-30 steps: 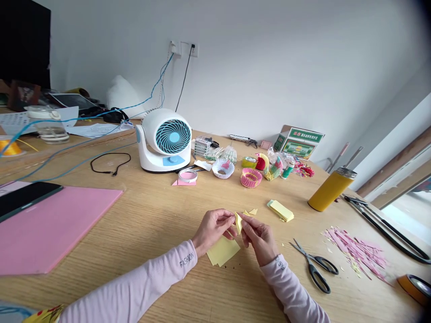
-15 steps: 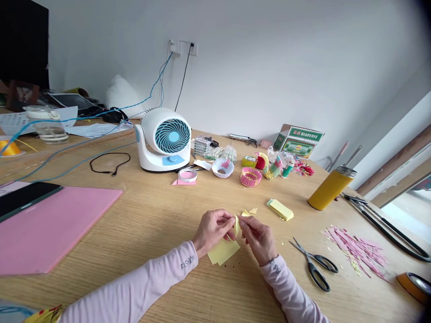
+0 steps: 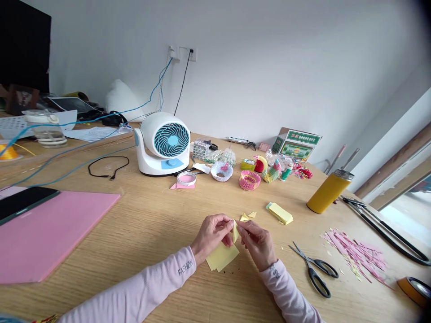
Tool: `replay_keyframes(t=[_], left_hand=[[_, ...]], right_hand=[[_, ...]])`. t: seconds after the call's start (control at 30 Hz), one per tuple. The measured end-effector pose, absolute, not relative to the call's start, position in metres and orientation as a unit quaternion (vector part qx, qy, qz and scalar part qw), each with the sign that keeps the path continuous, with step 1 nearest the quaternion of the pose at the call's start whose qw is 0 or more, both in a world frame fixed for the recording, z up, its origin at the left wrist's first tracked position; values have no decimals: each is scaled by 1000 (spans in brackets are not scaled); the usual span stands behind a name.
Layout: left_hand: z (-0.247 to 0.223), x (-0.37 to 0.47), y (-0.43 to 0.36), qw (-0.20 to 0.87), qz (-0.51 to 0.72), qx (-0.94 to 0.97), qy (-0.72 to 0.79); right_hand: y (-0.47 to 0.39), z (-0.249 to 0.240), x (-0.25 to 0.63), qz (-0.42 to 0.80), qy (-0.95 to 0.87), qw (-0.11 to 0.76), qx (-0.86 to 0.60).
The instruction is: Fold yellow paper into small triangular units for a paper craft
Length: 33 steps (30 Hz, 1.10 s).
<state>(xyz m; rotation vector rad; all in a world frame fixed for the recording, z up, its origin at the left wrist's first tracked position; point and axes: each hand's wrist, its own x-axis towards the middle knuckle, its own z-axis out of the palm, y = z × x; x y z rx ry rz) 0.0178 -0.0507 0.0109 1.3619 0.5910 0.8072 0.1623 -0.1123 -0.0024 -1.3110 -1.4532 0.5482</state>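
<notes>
Between my two hands is a small folded piece of yellow paper [image 3: 235, 232], held upright above the desk. My left hand [image 3: 213, 235] pinches its left edge with thumb and forefinger. On the other side, my right hand [image 3: 257, 242] grips it with the fingertips closed. Beneath the hands lie several flat yellow paper sheets [image 3: 222, 257], overlapping and partly covered by my left hand. Just beyond my fingers are small folded yellow pieces [image 3: 247, 216]. A stack of yellow paper strips [image 3: 280, 213] lies farther right.
Black-handled scissors [image 3: 314, 269] lie open right of my hands, near pink paper scraps [image 3: 355, 253]. A yellow bottle [image 3: 330, 191] stands behind them. A white fan [image 3: 164, 143], a pink folded-paper bowl [image 3: 249, 180] and a white one [image 3: 222, 171] stand at the back. Left is a pink board [image 3: 77, 224].
Both hands stay in nearly the same place, still pinching the yellow paper, whose folded face now shows a little wider. The whole view has shifted slightly.
</notes>
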Motion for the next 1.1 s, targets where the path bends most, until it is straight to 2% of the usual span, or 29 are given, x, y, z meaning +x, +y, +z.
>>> replay_keyframes(t=[0.17, 0.43, 0.57, 0.87, 1.1], left_hand=[[15, 17, -51, 720, 335, 548, 261], [7, 17, -49, 591, 372, 665, 264], [7, 18, -51, 574, 374, 681, 259], [14, 17, -55, 772, 260, 527, 244], [14, 15, -55, 802, 243, 489, 243]], right_hand=[[-109, -6, 165, 261, -579, 552, -539], [-111, -5, 160, 210, -590, 523, -578], [-111, -2, 160, 218, -582, 528, -578], [-106, -8, 163, 230, -546, 571, -568], [-109, -5, 158, 170, -561, 561, -584]])
